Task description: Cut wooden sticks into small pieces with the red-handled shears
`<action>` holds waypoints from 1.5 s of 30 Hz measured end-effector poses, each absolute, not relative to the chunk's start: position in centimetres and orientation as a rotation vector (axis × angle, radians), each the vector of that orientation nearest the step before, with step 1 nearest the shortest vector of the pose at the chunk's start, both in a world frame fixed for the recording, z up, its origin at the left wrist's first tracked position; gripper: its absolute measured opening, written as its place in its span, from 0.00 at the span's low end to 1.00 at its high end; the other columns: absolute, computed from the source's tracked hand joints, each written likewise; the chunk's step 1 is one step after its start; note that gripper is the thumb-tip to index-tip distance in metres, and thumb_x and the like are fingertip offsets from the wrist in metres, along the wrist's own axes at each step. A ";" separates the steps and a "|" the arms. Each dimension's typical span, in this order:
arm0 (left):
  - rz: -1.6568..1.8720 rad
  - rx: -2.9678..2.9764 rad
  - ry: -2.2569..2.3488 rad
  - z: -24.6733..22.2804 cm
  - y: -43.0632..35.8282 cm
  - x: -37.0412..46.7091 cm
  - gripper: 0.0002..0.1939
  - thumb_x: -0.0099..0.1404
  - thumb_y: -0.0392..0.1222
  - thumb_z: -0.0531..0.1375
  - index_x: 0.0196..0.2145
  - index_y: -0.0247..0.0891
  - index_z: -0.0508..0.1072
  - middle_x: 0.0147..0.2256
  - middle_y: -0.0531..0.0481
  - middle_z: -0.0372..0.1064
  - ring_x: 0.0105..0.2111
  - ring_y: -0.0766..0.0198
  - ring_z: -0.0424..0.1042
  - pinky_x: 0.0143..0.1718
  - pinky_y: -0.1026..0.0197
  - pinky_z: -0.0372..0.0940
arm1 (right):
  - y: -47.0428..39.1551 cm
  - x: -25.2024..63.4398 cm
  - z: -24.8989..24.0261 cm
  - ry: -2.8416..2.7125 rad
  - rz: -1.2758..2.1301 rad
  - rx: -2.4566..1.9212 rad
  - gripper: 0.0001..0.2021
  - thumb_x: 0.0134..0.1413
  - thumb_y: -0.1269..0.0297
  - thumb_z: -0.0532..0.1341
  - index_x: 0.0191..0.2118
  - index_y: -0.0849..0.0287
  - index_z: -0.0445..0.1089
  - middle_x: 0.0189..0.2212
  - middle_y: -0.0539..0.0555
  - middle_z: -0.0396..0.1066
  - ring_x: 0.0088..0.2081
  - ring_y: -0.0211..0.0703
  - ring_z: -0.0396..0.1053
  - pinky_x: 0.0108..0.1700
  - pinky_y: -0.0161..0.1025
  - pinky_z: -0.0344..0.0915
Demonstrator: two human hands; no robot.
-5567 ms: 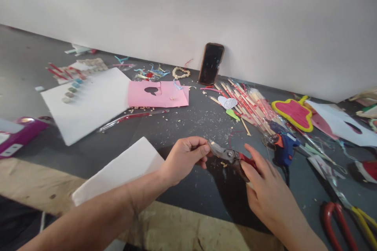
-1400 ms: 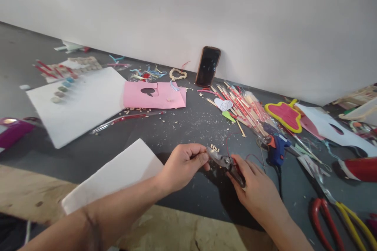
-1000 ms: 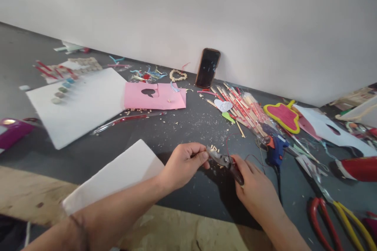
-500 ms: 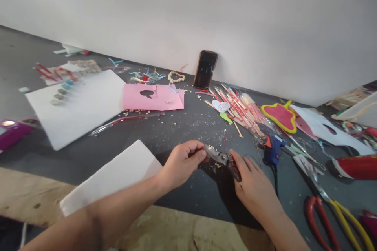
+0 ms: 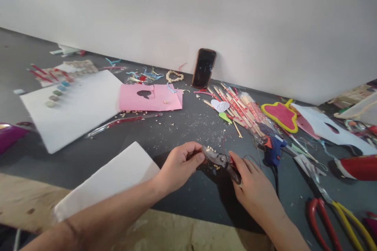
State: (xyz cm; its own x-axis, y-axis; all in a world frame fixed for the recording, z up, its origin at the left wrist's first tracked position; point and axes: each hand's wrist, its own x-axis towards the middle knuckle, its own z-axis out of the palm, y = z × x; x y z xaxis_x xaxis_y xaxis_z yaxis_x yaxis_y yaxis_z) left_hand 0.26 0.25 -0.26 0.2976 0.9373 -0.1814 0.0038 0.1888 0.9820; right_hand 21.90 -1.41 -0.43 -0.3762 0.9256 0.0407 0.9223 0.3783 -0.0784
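Observation:
My right hand (image 5: 257, 188) is wrapped round the handles of a pair of pruning shears (image 5: 217, 158), whose grey jaws point left. At the tip of those jaws, my left hand (image 5: 182, 164) is closed in a pinch between thumb and fingers. What sits in that pinch is hidden. Small pale cut bits (image 5: 210, 148) lie just behind and below the blades, on the dark table (image 5: 188, 129). A thin red thread or wire (image 5: 224, 140) loops near the shears.
A white foam board (image 5: 114, 176) lies under and beside my left forearm. Red-and-pale sticks (image 5: 235, 104), a blue glue gun (image 5: 272, 151) and large scissors (image 5: 319, 186) lie on the right. A phone (image 5: 204, 68) leans on the wall behind a pink card (image 5: 165, 100).
The view has shifted slightly, so the table items sit a little further left. Both hands keep nearly the same pose around the shears.

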 end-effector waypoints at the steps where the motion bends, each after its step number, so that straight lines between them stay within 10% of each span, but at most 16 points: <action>1: 0.862 1.186 1.063 -0.3 0.2 0.2 0.10 0.62 0.44 0.52 0.33 0.34 0.68 0.24 0.55 0.59 0.21 0.73 0.53 0.22 0.68 0.51 | -1.4 21.9 -0.4 -2.547 0.073 -1.714 0.26 0.48 0.73 0.53 0.56 0.61 0.53 0.39 0.58 0.67 0.41 0.48 0.65 0.42 0.45 0.64; 45: 0.840 1.187 1.096 -0.6 0.3 -0.1 0.15 0.61 0.48 0.52 0.27 0.34 0.70 0.23 0.52 0.64 0.17 0.75 0.51 0.18 0.68 0.48 | -1.6 21.7 -0.4 -2.614 -0.085 -1.682 0.26 0.53 0.67 0.52 0.59 0.59 0.50 0.38 0.57 0.68 0.39 0.48 0.66 0.39 0.43 0.62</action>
State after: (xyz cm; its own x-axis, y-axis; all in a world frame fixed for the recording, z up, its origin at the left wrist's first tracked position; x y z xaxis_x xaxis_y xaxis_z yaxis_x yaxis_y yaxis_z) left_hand -0.10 0.26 -0.58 0.2829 0.9364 -0.2077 0.0426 0.2041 0.9780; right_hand 21.73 -1.59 -0.45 -0.4145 0.9083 0.0564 0.9101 0.4135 0.0286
